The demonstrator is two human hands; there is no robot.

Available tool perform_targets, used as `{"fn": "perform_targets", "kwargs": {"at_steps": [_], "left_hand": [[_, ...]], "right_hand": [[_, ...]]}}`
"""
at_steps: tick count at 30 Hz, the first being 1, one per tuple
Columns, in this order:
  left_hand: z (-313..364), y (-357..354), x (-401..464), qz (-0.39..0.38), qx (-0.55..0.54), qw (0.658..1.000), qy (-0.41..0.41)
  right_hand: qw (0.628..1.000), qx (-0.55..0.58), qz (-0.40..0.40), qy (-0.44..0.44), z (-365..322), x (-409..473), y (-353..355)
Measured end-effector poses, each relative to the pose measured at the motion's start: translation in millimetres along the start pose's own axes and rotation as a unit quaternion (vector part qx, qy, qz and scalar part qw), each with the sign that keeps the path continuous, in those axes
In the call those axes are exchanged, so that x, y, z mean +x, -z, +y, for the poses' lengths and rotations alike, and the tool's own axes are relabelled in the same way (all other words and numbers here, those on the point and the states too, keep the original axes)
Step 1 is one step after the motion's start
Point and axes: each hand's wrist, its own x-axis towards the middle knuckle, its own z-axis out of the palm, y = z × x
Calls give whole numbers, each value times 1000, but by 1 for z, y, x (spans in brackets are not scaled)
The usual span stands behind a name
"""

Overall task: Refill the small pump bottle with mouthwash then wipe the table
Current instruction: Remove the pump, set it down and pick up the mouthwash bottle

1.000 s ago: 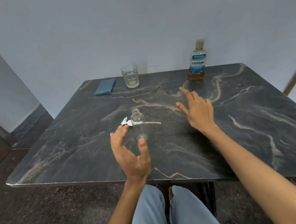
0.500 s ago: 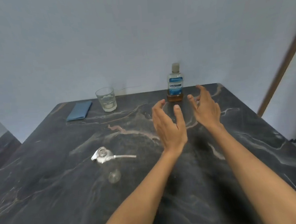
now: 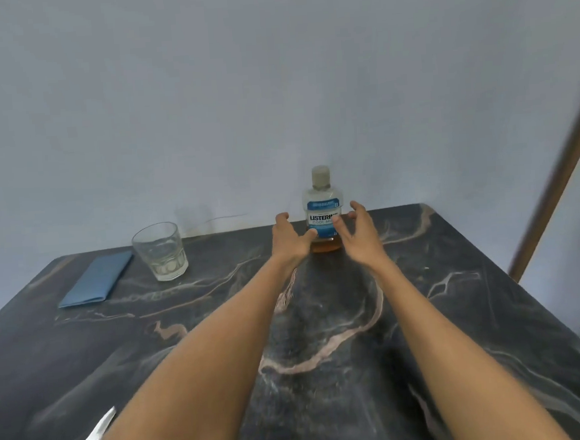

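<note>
The mouthwash bottle (image 3: pixel 322 197) stands upright at the back of the dark marble table (image 3: pixel 457 276), close to the wall; it has a blue label, a pale cap and a little amber liquid at the bottom. My left hand (image 3: pixel 288 239) is just left of it and my right hand (image 3: pixel 358 235) just right of it. Both hands have spread fingers, and their thumbs lie in front of the label; neither grips the bottle. A white piece (image 3: pixel 99 429), probably the pump, shows beside my left forearm. The small pump bottle is hidden.
A clear drinking glass (image 3: pixel 160 251) stands at the back left. Left of it lies a folded blue cloth (image 3: pixel 95 279). The wall runs right behind the table. A brown wooden strip (image 3: pixel 554 184) slants up beyond the table's right edge.
Both hands have reached forward from mid-table to either side of the mouthwash bottle. The view has moved forward, and the small bottle has dropped out of sight.
</note>
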Motion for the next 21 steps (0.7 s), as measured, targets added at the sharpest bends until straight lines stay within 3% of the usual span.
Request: {"fn": "perform_targets", "kwargs": {"at_steps": [10,16,21], "left_hand": [[-3,-21,29,-38,-62,997,9],[3,-23,13,12,-62,998,15],[29,1,-18,-6,-28,998,-51]], "right_hand": [[999,36,-1,15,18,20,-16],[999,33,7,15,10,10,-12],[997,58,-5,52,-16,-14,11]]}}
